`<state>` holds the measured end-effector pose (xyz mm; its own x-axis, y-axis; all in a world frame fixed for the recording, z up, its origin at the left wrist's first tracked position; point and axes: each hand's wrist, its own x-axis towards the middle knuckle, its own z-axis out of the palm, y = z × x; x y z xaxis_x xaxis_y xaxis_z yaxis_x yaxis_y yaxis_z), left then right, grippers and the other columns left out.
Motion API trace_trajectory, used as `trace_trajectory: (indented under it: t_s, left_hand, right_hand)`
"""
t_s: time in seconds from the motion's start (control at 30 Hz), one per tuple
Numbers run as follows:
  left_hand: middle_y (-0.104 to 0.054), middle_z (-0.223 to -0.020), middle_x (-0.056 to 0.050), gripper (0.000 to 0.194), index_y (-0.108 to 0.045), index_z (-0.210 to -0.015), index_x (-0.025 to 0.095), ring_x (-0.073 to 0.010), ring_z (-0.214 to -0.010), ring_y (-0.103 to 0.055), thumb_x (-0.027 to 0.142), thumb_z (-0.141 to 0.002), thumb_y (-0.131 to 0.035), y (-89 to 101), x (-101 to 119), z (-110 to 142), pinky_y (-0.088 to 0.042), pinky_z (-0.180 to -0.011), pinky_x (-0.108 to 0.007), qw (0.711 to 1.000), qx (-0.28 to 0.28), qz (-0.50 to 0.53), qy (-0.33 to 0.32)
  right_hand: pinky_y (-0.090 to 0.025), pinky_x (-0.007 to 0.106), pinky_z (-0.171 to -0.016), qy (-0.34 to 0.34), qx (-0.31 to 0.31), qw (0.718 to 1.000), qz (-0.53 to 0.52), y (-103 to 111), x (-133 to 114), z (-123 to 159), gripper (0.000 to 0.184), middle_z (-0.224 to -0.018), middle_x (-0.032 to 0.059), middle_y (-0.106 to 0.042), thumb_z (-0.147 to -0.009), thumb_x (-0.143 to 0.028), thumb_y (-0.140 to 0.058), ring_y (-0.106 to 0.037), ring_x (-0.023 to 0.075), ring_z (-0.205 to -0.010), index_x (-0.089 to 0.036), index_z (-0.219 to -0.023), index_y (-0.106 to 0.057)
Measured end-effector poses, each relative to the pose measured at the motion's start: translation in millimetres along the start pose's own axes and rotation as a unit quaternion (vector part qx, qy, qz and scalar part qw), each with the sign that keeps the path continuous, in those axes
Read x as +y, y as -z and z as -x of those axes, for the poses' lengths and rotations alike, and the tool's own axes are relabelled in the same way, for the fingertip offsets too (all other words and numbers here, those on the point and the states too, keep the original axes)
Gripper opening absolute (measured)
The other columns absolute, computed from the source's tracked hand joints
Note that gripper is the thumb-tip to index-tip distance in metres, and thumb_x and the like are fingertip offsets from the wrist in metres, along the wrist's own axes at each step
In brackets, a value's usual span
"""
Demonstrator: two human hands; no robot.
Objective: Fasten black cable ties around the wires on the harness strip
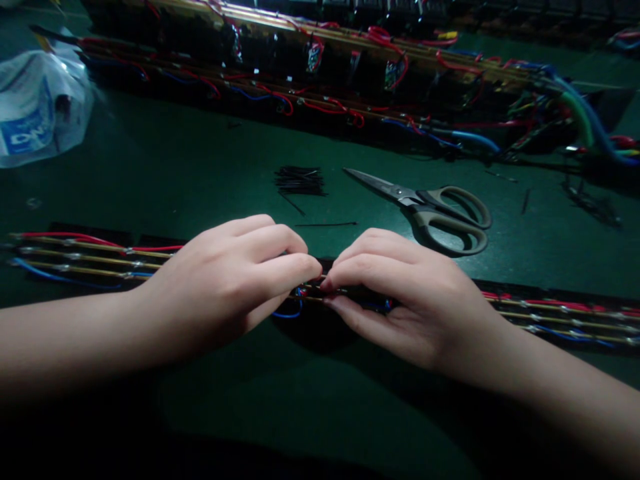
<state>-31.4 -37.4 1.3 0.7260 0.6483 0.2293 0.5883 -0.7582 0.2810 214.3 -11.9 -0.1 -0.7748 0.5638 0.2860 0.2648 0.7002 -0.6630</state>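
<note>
A long dark strip with brass-coloured rods point(95, 258) and red and blue wires runs left to right beneath both hands. Over its middle, my left hand point(235, 270) is closed, thumb and fingertips drawn together at the rods; whatever they pinch is hidden. My right hand point(407, 297) is closed too, thumb and index finger pressed together at the strip just right of the left fingertips. Its pinched item is too small to make out. A blue wire point(295, 313) loops out below the left fingertips. Beyond the hands lie scissors point(420, 208), closed, blades pointing left.
A pile of black cable ties point(300, 180) lies on the green table point(200, 167), with a single tie point(327, 224) nearer the hands. Larger wired assemblies point(320, 73) span the back. At far left is a plastic bag point(40, 107); black scraps point(593, 203) lie right.
</note>
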Motion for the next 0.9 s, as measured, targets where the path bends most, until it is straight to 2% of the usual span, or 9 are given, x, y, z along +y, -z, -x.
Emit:
trace_trajectory:
  t_s: [0.5, 0.9]
  left_hand:
    - [-0.067, -0.105, -0.002, 0.014, -0.058, -0.11, 0.022, -0.0185, -0.089, -0.058, 0.011, -0.103, -0.052, -0.2, -0.6, 1.4, -0.046, -0.078, -0.031, 1.0, -0.004, 0.005, -0.01]
    - [-0.066, -0.103, -0.001, 0.014, -0.06, -0.107, 0.022, -0.018, -0.088, -0.058, 0.012, -0.104, -0.051, 0.0, -0.9, 0.2, -0.046, -0.076, -0.031, 1.0, -0.007, 0.003, -0.009]
  right_hand:
    - [-0.051, 0.03, -0.078, 0.019, -0.012, 1.0, 0.0, -0.5, 2.8, -0.3, 0.011, -0.09, 0.005, -0.075, -0.099, -0.012, -0.06, -0.064, 0.0162, -0.083, -0.017, -0.094, -0.069]
    - [-0.046, 0.029, -0.078, 0.027, -0.018, 0.999, -0.007, -0.6, 3.7, -0.6, 0.013, -0.09, 0.0057, -0.072, -0.099, -0.01, -0.06, -0.06, 0.0154, -0.084, -0.011, -0.095, -0.072]
